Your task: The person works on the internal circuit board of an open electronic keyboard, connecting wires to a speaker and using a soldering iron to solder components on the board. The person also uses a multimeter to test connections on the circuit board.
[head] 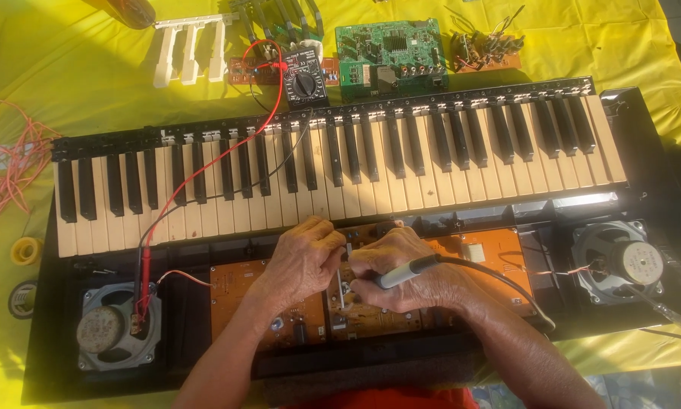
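An opened electronic keyboard (340, 163) lies across a yellow cloth with its black and white keys facing away from me. My right hand (401, 273) grips a grey-handled soldering iron (405, 271) whose black cord runs off to the right. Its tip points down at the brown circuit board (356, 314) in the middle of the case. My left hand (303, 257) is pinched on a thin metal strip, perhaps solder wire or tweezers, held against the same spot. The two hands touch each other over the board.
Speakers sit at the left (113, 329) and right (621, 261) ends of the case. A multimeter (304, 79) lies behind the keys, its red and black probe leads (189, 178) running across them. Behind the keyboard lie a green circuit board (390, 53), loose white keys (189, 53), orange wire (11, 163) and tape rolls (26, 250).
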